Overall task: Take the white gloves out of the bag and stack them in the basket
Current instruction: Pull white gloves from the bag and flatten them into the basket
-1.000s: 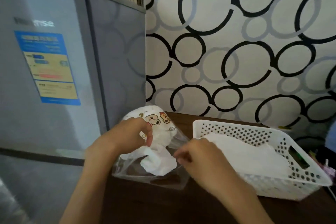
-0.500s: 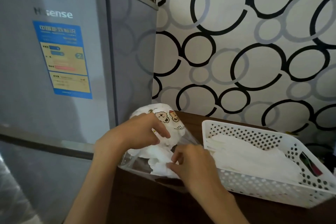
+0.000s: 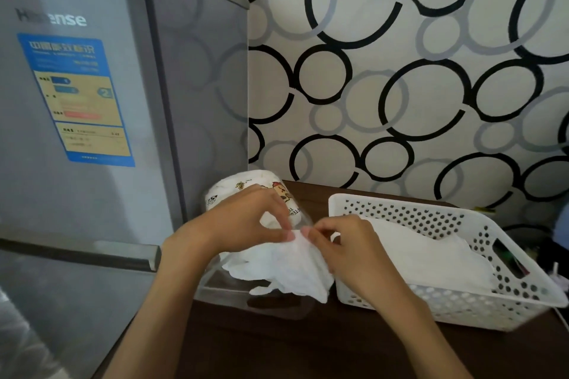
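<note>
Dark wooden table (image 3: 277, 344) beside a grey fridge (image 3: 92, 163), under wallpaper with circles.
A white glove (image 3: 286, 268) hangs above the clear bag (image 3: 228, 289), pinched at its top edge by the left hand (image 3: 243, 221) and the right hand (image 3: 348, 249); more gloves (image 3: 431, 258) lie in the white basket (image 3: 462, 304) just to the right.

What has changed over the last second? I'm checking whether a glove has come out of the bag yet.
Both hands, left hand and right hand, now pinch a white glove at its top and have drawn it up out of the clear bag; earlier it lay inside. The basket, its stacked gloves and the printed roll stayed put.
</note>
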Demonstrator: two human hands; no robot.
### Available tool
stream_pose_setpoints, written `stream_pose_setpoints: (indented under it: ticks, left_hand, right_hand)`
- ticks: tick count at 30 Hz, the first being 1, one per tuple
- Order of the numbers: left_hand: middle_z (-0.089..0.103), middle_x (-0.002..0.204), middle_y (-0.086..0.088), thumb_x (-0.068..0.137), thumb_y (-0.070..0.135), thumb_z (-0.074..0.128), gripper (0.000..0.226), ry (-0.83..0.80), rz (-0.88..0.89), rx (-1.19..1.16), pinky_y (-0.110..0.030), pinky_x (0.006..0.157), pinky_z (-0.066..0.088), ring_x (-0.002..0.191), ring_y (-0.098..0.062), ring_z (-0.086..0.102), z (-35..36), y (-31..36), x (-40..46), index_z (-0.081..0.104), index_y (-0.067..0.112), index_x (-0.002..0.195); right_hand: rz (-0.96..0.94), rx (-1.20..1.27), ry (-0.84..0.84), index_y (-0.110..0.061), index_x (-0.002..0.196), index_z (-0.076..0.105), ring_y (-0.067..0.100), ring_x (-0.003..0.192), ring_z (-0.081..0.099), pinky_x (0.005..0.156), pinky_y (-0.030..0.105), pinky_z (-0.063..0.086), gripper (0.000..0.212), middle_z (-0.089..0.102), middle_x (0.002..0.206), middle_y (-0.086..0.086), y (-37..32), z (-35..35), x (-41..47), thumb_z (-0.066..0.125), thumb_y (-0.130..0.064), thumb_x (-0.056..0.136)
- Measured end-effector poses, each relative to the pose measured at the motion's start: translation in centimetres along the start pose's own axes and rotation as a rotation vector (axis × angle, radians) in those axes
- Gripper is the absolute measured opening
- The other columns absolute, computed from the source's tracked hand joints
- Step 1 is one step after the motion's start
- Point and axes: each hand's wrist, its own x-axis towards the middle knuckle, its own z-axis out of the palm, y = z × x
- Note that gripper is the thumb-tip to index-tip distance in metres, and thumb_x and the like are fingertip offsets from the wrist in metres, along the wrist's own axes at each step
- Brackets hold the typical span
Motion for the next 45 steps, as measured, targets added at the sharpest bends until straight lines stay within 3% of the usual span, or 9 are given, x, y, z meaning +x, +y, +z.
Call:
stream_pose_setpoints:
  ticks: [3,7,13,19,22,29,37,40,45]
  left_hand:
    - [0.057,0.121,0.018,0.089,0.043,0.061,0.015,0.028,-0.023,0.021,-0.028,0.1,0.035,0.113,0.001,0.041,0.4,-0.8,0.4,0.072,0.032,0.093]
    - [0.055,0.124,0.018,0.09,0.044,0.057,0.018,0.043,-0.043,0.038,-0.036,0.103,0.035,0.118,-0.003,0.04,0.5,-1.4,0.7,0.071,0.033,0.094]
    - [0.054,0.126,0.02,0.086,0.045,0.062,0.019,0.036,-0.033,-0.065,-0.032,0.104,0.036,0.118,-0.001,0.041,0.0,-1.7,0.1,0.067,0.036,0.102]
    - [0.062,0.08,0.024,0.053,0.073,0.063,0.043,0.162,-0.189,-0.079,-0.023,0.068,0.047,0.079,0.003,0.055,-1.9,-0.9,-1.3,0.06,0.032,0.066]
    - [0.066,0.062,0.025,0.054,0.084,0.047,0.058,0.055,-0.288,0.013,-0.028,0.073,0.054,0.065,0.005,0.061,-2.0,0.5,-1.7,0.073,0.035,0.072]
    - [0.071,0.076,0.013,0.081,0.041,0.072,0.015,0.256,-0.304,0.094,-0.026,0.076,0.048,0.078,-0.004,0.064,0.0,1.8,-0.1,0.07,0.032,0.092]
    - [0.067,0.084,0.018,0.076,0.031,0.075,0.023,0.251,-0.125,0.037,-0.024,0.067,0.047,0.077,-0.004,0.058,-0.8,0.7,-0.6,0.062,0.047,0.068]
    - [0.068,0.088,0.017,0.078,0.033,0.074,0.018,0.193,-0.107,0.061,-0.021,0.067,0.045,0.078,-0.004,0.056,-0.6,0.8,-0.2,0.068,0.048,0.071]
    - [0.064,0.103,0.022,0.087,0.023,0.063,0.024,0.166,-0.104,0.229,-0.017,0.065,0.042,0.084,-0.003,0.053,0.0,1.2,-0.6,0.072,0.045,0.084]
  right_hand:
    - [0.0,0.0,0.007,-0.026,0.097,0.069,0.003,0.071,0.059,0.069,0.029,0.054,0.024,0.066,0.086,-0.011,-0.4,-1.0,-0.1,0.055,-0.044,0.089]
    - [0.013,-0.155,-0.123,-0.037,0.106,0.045,0.001,0.086,0.051,0.062,0.015,0.039,0.051,0.049,0.101,-0.023,-1.4,-1.2,-0.8,0.071,-0.06,0.069]
    - [-0.034,-0.144,0.015,-0.028,0.099,0.07,0.0,0.077,0.056,0.067,0.013,0.044,0.019,0.067,0.093,-0.012,-0.3,0.4,0.0,0.06,-0.041,0.088]
    - [0.024,0.073,-0.004,-0.016,0.087,0.074,0.012,0.071,0.063,0.063,0.025,0.047,0.029,0.068,0.075,0.0,0.9,0.1,0.6,0.052,-0.035,0.094]
    - [0.033,0.161,-0.041,-0.014,0.09,0.072,0.014,0.074,0.065,0.059,0.026,0.048,0.026,0.07,0.079,0.002,0.8,0.1,0.7,0.052,-0.031,0.094]
    - [0.078,0.257,-0.044,-0.02,0.109,0.065,0.002,0.079,0.061,0.058,0.01,0.045,0.023,0.063,0.09,-0.013,0.2,-0.6,0.4,0.047,-0.027,0.097]
    - [0.403,0.661,0.027,-0.021,0.109,0.054,0.015,0.095,0.059,0.069,0.029,0.057,0.015,0.059,0.111,0.002,1.0,-2.0,1.1,0.044,-0.025,0.099]
    - [0.423,0.747,-0.059,-0.024,0.118,0.049,0.022,0.109,0.058,0.079,0.034,0.058,0.037,0.055,0.124,0.004,0.5,-1.8,1.3,0.055,-0.045,0.089]
    - [0.056,0.177,-0.012,-0.028,0.109,0.062,0.005,0.091,0.06,0.069,0.015,0.049,0.034,0.062,0.098,-0.013,0.3,-1.0,0.2,0.074,-0.033,0.077]
